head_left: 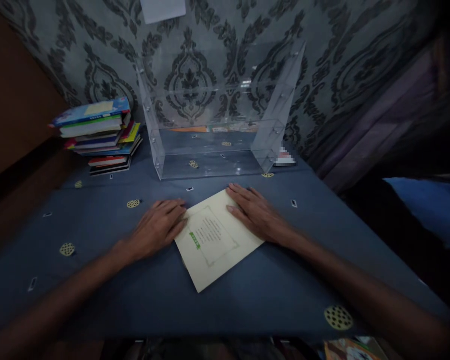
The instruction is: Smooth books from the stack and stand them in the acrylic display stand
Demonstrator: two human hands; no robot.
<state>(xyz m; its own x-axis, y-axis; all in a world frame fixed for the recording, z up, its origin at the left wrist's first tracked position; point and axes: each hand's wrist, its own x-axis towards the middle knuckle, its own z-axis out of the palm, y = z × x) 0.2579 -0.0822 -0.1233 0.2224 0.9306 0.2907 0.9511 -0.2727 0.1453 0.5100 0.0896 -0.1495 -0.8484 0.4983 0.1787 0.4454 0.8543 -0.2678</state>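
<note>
A thin cream-coloured book lies tilted on the blue tablecloth, its cover printed with a pale green frame, lines of small text and a green label. At its upper left edge rests my left hand, fingers stretched and thumb apart, the tips touching the book's edge. My right hand lies flat over the book's right side with the fingers extended. Neither hand grips the book; both only touch it.
Behind the book stands a clear acrylic rack with shelves. A stack of books sits at the back left. A small blurred white object is by the rack's right side. Blue fabric shows beyond the table's right edge.
</note>
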